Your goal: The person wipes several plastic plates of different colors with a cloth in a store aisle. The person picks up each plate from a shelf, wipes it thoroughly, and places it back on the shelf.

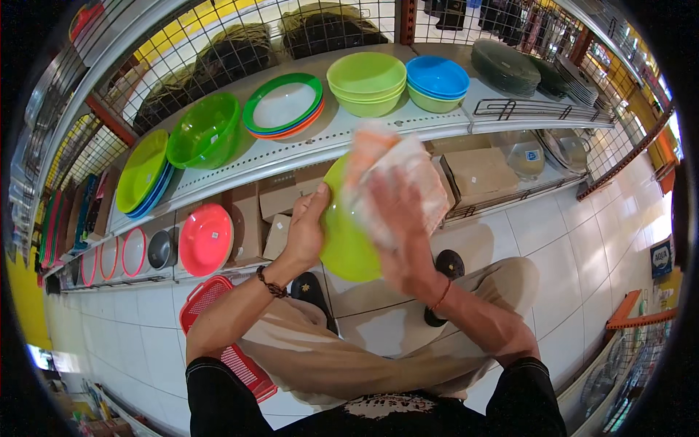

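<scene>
A yellow-green plastic plate (349, 257) is held up in front of the shelves by my left hand (307, 226), which grips its left rim with the thumb on the near face. My right hand (401, 224), blurred, presses an orange and white cloth (407, 175) over the plate's right part. The cloth hides much of that face. Behind the cloth, on the upper shelf, stand stacked light-green bowls (367, 82) and a stack topped by a blue bowl (438, 76). Green-rimmed white plates (283, 106) lie stacked to their left.
A green basin (205, 131) and a stack of yellow-green and blue plates (143, 172) stand farther left. Below are a pink basin (205, 240) and a cardboard box (480, 177). A red plastic basket (248, 371) rests on the tiled floor beside my leg. Wire mesh (338, 24) backs the shelf.
</scene>
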`<state>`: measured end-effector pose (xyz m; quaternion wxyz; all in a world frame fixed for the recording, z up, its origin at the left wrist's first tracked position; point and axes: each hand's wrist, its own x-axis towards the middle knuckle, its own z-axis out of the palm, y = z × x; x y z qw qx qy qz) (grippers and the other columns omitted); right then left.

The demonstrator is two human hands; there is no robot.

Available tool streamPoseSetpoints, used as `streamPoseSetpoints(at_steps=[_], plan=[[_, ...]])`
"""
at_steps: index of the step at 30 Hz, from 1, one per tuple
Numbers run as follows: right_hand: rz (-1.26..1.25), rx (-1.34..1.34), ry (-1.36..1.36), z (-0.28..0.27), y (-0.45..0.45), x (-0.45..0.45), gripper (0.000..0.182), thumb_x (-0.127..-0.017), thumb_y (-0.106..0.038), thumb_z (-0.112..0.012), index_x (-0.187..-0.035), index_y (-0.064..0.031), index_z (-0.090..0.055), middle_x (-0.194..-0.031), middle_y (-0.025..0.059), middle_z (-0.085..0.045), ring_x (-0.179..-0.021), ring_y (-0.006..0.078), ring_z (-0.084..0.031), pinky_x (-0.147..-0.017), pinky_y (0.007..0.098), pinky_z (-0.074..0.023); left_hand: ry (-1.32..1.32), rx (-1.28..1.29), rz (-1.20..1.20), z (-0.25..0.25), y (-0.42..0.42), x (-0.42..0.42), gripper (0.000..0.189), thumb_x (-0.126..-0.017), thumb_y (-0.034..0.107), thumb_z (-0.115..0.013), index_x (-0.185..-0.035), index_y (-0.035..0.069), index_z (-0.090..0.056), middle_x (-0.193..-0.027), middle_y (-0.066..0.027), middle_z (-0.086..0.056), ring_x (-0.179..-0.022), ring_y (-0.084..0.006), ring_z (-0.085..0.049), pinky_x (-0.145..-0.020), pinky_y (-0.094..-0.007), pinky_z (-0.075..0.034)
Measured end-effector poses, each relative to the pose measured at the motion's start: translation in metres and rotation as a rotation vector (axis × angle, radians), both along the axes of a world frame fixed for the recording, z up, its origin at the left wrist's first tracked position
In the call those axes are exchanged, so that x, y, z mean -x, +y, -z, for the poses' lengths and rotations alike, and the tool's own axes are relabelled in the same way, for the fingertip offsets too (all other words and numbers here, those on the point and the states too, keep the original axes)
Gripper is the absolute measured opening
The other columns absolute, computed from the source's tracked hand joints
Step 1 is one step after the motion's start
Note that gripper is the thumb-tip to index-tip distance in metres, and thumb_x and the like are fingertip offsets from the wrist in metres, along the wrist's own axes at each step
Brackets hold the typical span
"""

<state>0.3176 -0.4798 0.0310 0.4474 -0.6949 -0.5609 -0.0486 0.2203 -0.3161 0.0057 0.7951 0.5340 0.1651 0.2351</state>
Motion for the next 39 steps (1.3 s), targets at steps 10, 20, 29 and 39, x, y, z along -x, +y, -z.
streamPoseSetpoints(at_steps=[10, 20, 29, 39], plan=[[-0.149, 0.169, -0.120, 0.000, -0.008, -0.020, 0.066, -0.078, -0.006, -0.054, -0.142, -0.0108, -0.041, -0.151, 0.0090, -0.035, -0.142, 0.0281, -0.026, -0.116, 0.0471, -0.0139, -0.083, 0.243, -0.044, -0.033, 0.017, 0.012, 0.048, -0.101, 0.038, -0.040, -0.126, -0.002, -0.051, -0.117, -0.0140, -0.061, -0.102, -0.0221, -0.063, -0.087, -0.0346, -0.053], [-0.181, 0.174, -0.119, -0.001, 0.001, 0.002, 0.061, -0.079, -0.005, -0.053, -0.139, -0.0122, -0.046, -0.149, 0.0075, -0.038, -0.143, 0.0290, -0.025, -0.117, 0.0462, -0.0150, -0.098, 0.334, -0.075, -0.009, 0.013, 0.005, 0.049, -0.101, 0.039, -0.040, -0.126, -0.002, -0.051, -0.119, -0.0140, -0.061, -0.103, -0.0221, -0.063, -0.090, -0.0326, -0.050], [-0.249, 0.142, -0.406, 0.000, -0.023, -0.006, 0.058, -0.080, -0.004, -0.052, -0.137, -0.0158, -0.050, -0.147, 0.0016, -0.042, -0.140, 0.0243, -0.032, -0.117, 0.0439, -0.0157, -0.133, 0.321, -0.076, -0.051, 0.021, 0.017, 0.054, -0.100, 0.042, -0.037, -0.134, 0.001, -0.044, -0.131, -0.0164, -0.054, -0.117, -0.0300, -0.056, -0.101, -0.0422, -0.044], [-0.105, 0.116, -0.180, -0.009, -0.010, -0.002, 0.058, -0.080, -0.009, -0.055, -0.138, -0.0100, -0.048, -0.147, 0.0066, -0.042, -0.140, 0.0304, -0.031, -0.117, 0.0450, -0.0179, -0.094, 0.226, -0.045, -0.028, -0.004, 0.005, 0.049, -0.101, 0.039, -0.038, -0.129, 0.000, -0.049, -0.123, -0.0125, -0.059, -0.111, -0.0221, -0.060, -0.093, -0.0372, -0.050]])
